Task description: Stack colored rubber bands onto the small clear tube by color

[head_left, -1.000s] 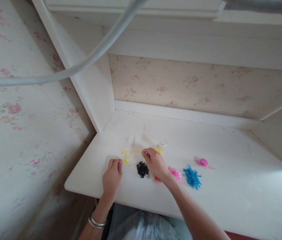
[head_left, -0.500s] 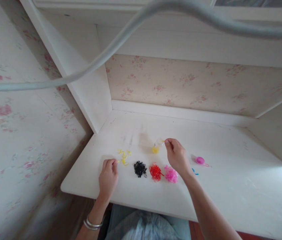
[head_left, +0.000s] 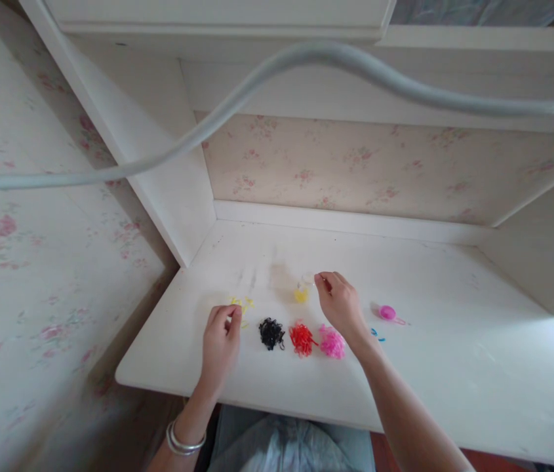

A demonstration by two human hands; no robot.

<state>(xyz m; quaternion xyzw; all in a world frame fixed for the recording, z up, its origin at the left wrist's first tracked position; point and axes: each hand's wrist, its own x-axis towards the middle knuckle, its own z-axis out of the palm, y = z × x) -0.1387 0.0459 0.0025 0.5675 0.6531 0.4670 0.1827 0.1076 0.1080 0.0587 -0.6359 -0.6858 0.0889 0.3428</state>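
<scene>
Loose yellow rubber bands (head_left: 243, 303) lie at the left of the desk, with my left hand (head_left: 221, 337) pinched over their near side. Whether a band is between those fingertips is hidden. My right hand (head_left: 341, 305) is raised beside a small clear container (head_left: 307, 280) with yellow bands (head_left: 301, 295) at its near end. The thumb and forefinger of that hand are closed together at the container's right side; what they pinch is too small to make out. Nearer me are piles of black (head_left: 271, 334), red (head_left: 302, 339) and pink bands (head_left: 332, 342).
On the right lie a round pink object (head_left: 387, 313) with a loop and a few blue bands (head_left: 377, 335). A pale cable (head_left: 237, 98) crosses the upper view. White side panel (head_left: 158, 190) and overhead shelf enclose the desk (head_left: 454, 367).
My left hand has moved right and slightly up, over the loose yellow bands. The right hand stays by the clear container; the yellow band at its fingertips no longer shows. The view has tilted slightly.
</scene>
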